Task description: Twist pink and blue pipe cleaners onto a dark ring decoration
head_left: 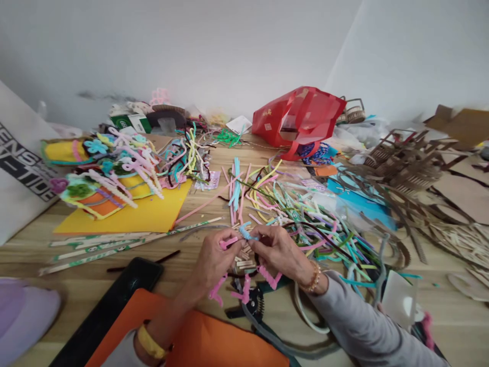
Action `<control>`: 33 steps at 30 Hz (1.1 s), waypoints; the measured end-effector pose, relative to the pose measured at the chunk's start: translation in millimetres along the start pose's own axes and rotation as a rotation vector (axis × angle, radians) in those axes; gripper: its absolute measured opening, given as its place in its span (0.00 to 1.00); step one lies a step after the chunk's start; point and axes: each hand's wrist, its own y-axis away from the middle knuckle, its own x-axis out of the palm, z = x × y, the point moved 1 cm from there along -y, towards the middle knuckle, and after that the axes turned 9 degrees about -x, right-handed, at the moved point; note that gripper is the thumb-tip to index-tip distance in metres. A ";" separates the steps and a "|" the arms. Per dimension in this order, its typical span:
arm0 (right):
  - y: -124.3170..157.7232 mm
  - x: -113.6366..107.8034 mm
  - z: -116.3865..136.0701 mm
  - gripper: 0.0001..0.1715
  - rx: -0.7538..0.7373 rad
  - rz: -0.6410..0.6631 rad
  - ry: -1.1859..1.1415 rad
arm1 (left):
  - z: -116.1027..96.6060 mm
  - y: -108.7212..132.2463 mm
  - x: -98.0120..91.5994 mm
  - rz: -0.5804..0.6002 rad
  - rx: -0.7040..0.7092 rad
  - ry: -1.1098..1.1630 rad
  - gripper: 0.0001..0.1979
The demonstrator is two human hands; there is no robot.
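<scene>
A pink stem and a blue stem pinched in two hands, on the near side of the red bag

The person's left hand point(218, 261) grips the pink stem point(231, 241), a fuzzy piece, its thumb and forefinger drawn tight on it. The right hand point(278, 250) has its fingertips closed on the blue stem point(245, 233), also fuzzy and seemingly coiled. Both stems are on the near side of the red bag point(300, 117), a little to its left; the fingertips of the two hands are so close that it is impossible to tell whether the pieces are joined. The right wrist carries a beaded bracelet point(316, 278) and a grey sleeve point(351, 311); the left wears a yellow band point(150, 344).

Nearer the person than the red bag, below the hands, lie bent pink pieces point(245, 289) and a black tool point(255, 306), partly hidden. Nearer still is an orange sheet point(229, 339), reaching left past the bag. Between the hands and the bag, to its left, lies a bundle of light-blue stems point(236, 183). Directly on the bag's near side spreads a tangled heap of coloured stems point(324, 229).

Well to the left of the red bag, flower-filled baskets point(101, 204) rest on and beside a yellow sheet point(170, 206). To the right of the bag stand brown woven baskets point(408, 163), and a blue sheet point(367, 206) lies on its near right side.
</scene>
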 end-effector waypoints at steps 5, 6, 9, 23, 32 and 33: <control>-1.2 -2.9 4.0 0.15 -0.079 0.014 0.055 | 3.9 -1.4 -1.1 0.027 -0.007 0.022 0.08; -1.8 -3.7 4.0 0.15 -0.101 0.010 0.062 | 3.8 -1.5 -1.7 0.036 -0.009 0.031 0.08; -3.6 -7.0 3.0 0.14 -0.183 -0.027 0.090 | 3.2 -2.2 -4.4 0.076 -0.013 0.062 0.09; -1.2 -12.6 10.0 0.08 -0.245 -0.161 0.227 | 25.6 -10.2 -6.7 0.380 -0.169 0.494 0.10; -0.2 -2.3 0.9 0.04 -0.262 -0.191 0.252 | 22.7 -10.6 -3.4 0.191 -0.134 0.440 0.10; -0.3 -1.2 -0.3 0.03 -0.257 -0.198 0.253 | 22.5 -10.9 -3.3 0.174 -0.130 0.436 0.10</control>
